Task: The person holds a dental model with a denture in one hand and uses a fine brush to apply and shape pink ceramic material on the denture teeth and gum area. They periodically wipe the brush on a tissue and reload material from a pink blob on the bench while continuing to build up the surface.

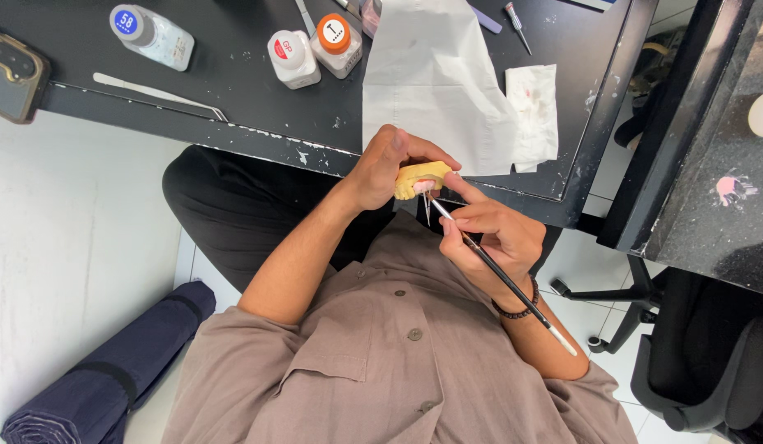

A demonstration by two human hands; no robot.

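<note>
My left hand (380, 167) grips a small yellow dental cast (421, 177) with a pink patch on its underside, held just past the near edge of the black table (233, 90). My right hand (490, 233) holds a thin black-handled brush (505, 279) like a pen, its tip touching the cast's lower side. A thin metal pin hangs from the cast. A dark bead bracelet sits on my right wrist.
On the table lie white paper sheets (431, 78), a stained tissue (534, 111), three small bottles (293, 57), metal tweezers (155, 94) and a phone (13, 74) at left. A rolled dark mat (110, 374) lies on the floor. An office chair (694, 353) stands at right.
</note>
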